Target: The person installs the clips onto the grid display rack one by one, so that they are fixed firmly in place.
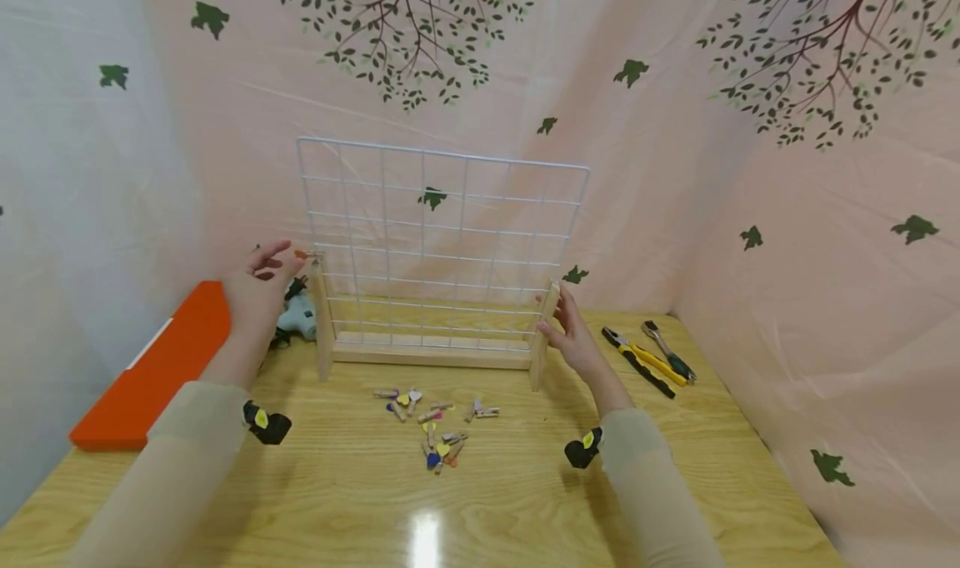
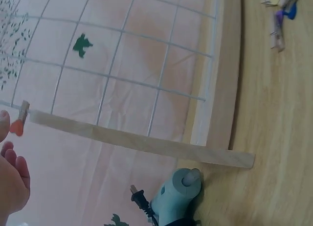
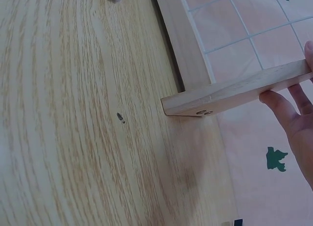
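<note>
Your left hand (image 1: 258, 289) is loosely bent and holds nothing, its thumb just beside the orange-heart clip (image 2: 18, 124), which sits by the top of the left post (image 1: 323, 335). Your right hand (image 1: 576, 339) grips the right post (image 1: 540, 351). Between the posts the white wire grid (image 1: 459, 256) stands upright over a wooden base rail (image 1: 431, 356). You have it all on a wood-grain table (image 1: 337, 501), with a bright glare patch nearest you. Pale cloth (image 1: 675, 185) printed with leaves and branches hangs around it. In front of the rail lie scattered small clips (image 1: 442, 450). Just outside the left post, a teal tool (image 1: 300, 314) stands partly behind your left arm, near an orange case (image 1: 161, 376). Beyond your right hand lie pliers (image 1: 626, 349) and a wrench (image 1: 667, 347).
</note>
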Tool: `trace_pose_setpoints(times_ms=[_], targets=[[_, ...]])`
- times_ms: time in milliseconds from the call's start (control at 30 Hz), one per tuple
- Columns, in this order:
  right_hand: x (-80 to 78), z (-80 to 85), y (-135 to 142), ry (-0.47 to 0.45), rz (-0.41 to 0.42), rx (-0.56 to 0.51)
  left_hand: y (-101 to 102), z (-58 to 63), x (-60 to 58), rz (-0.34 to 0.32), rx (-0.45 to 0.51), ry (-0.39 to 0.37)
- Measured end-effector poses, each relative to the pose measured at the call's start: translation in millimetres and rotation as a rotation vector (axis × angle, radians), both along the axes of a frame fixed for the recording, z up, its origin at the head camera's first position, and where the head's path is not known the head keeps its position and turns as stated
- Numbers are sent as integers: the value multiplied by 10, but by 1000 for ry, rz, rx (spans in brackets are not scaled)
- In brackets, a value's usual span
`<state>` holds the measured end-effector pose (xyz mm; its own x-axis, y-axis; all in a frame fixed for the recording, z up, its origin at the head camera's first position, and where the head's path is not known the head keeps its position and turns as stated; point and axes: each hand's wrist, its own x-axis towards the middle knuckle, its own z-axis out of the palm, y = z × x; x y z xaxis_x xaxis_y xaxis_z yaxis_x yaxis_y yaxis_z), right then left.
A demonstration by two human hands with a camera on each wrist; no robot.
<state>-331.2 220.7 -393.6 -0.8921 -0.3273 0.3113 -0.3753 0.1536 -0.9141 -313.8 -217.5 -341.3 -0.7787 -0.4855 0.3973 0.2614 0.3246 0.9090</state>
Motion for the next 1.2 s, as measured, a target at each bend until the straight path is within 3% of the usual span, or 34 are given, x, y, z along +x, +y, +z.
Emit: trace_pose_setpoints(times_ms=[133,200,433,567,733,967,1200], targets=[[-8,-2,0,9,-5,-2,97,-61,170,-28,-159,16],[-11,-4,0,12,-3,-2,157,-157,239,-91,-247,-2],[-21,-2,4,23,0,5,405,-611,369,-457,-482,-124],[-33,-13,6,32,4,15,491,-851,326,-636,-632,-157],[-44,-33,1,34,7,15,556,-1033,236,-732,-841,-169],[-49,-52,6,35,14,10,593,-1113,120,-901,-878,-269],[-39,-35,24,23,9,0,561,-1160,24,-989,-917,-257]])
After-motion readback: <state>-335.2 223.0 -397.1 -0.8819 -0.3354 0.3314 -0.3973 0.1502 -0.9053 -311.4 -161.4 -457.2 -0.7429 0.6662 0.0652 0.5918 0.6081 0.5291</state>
